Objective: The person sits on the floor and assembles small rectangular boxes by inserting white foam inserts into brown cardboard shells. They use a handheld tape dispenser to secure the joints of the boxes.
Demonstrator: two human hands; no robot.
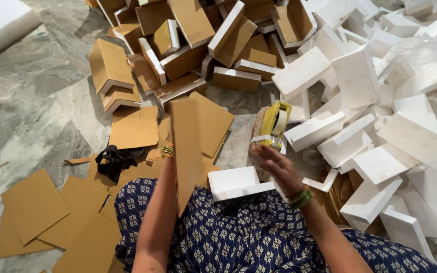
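Your left hand point(170, 151) holds the card point(185, 151) up over your lap, your right hand point(276, 167) is open by the tape point(274, 125), and the foam point(236, 183) on your knee could slide off.

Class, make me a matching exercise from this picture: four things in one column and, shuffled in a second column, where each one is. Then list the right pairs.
Things
1. cardboard sheet
2. foam block
3. tape dispenser
4. black object

Places
A. on the floor just beyond the right hand
B. held upright by the left hand
C. on the lap, on the patterned fabric
D. on the floor left of the left arm

Pairs: 1-B, 2-C, 3-A, 4-D
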